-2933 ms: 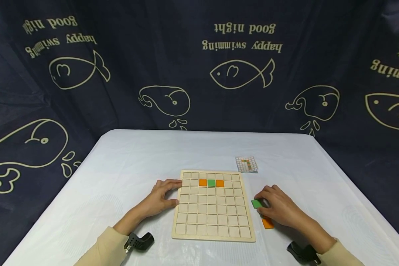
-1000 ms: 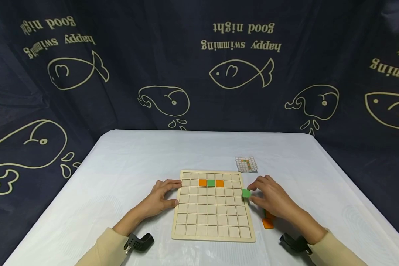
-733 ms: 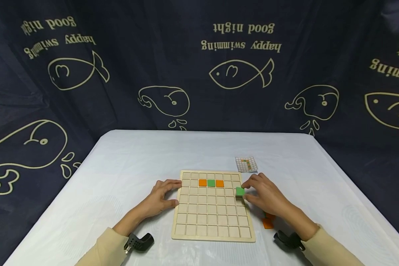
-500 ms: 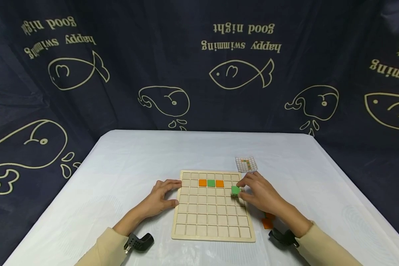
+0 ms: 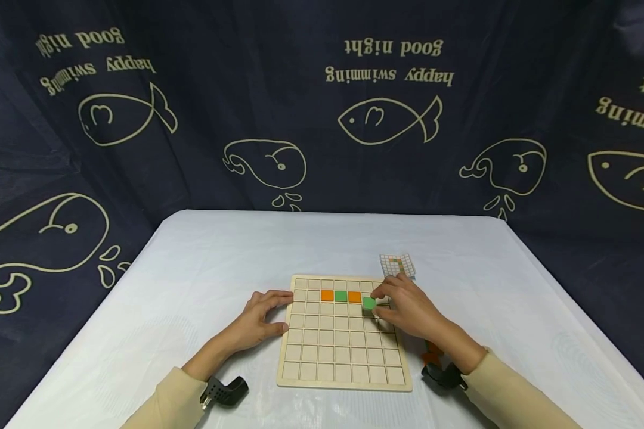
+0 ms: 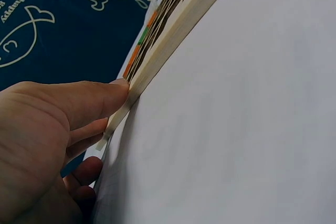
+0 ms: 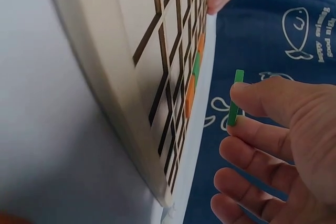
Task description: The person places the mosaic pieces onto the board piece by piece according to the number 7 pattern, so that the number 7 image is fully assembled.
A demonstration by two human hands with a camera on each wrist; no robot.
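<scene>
My right hand [image 5: 413,307] pinches a green square tile [image 5: 369,303] between thumb and fingertips. In the head view the tile overlaps the wooden grid board [image 5: 327,337] near its upper right. From the right wrist, the pinched tile [image 7: 235,98] appears edge-on, clear of the board. An orange tile [image 5: 327,295], a green tile [image 5: 340,296] and another orange tile [image 5: 354,297] sit side by side in the second row, left of the held one. My left hand [image 5: 257,319] touches the board's left edge with thumb and extended fingers; its thumb [image 6: 94,100] lies against the side.
Loose orange tiles [image 5: 432,357] lie right of the board, partly hidden by my right wrist and its black camera [image 5: 442,376]. A small printed grid card [image 5: 393,261] lies beyond the board on the white tabletop [image 5: 220,256]. A dark printed cloth [image 5: 268,59] hangs behind.
My right hand has picked up the green tile from beside the board and carried it left and slightly away, over the grid. My left hand has stayed at the edge.
</scene>
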